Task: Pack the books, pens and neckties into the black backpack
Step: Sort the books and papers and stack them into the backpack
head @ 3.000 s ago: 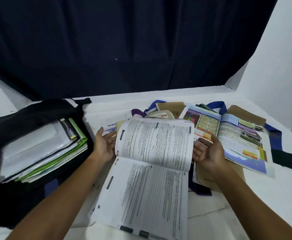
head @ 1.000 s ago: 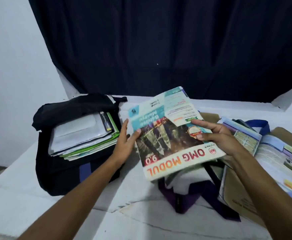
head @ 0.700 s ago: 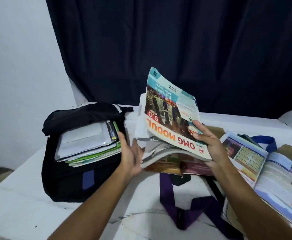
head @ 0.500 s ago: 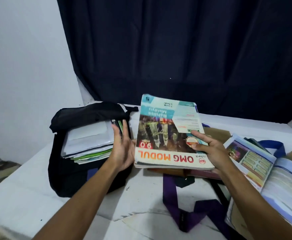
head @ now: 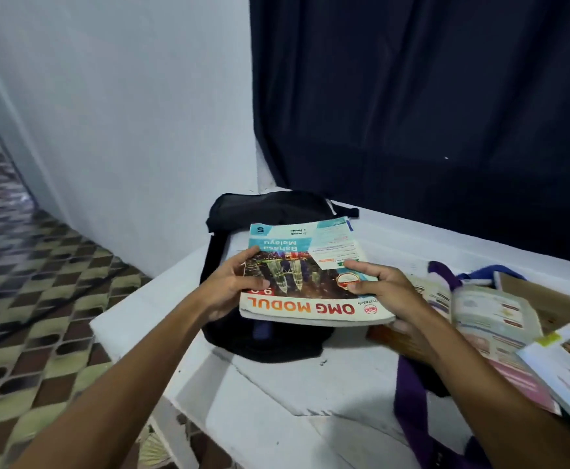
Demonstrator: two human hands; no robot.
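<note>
I see a white-painted table (head: 276,394) with a scuffed, cracked top, pushed into a corner where a pale wall (head: 134,113) meets a dark navy curtain (head: 429,106); to the left, a floor of green-and-brown patterned tiles (head: 39,299) runs toward a doorway. The black fabric backpack (head: 270,204) lies on the table's far left part, near the corner. Over it I see the glossy paperback workbook with "OMG MODUL" in orange letters (head: 310,282), held flat, cover up and upside down to me. The left hand (head: 229,289) grasps its left edge, thumb on the cover and fingers beneath; the right hand (head: 385,292) grasps the right edge the same way, thumb on top. To the right lie more open books with colourful pages (head: 493,313), a brown paper-covered book (head: 544,296), and a purple necktie (head: 412,401) trailing down the table front, with a blue strap (head: 490,270) just behind. Half a second ago the workbook was to the right of the backpack, and the left hand was open against its edge beside the stack of papers showing in the bag; now the book covers that stack, both hands clasp it, and the view has swung left so the floor shows.
</note>
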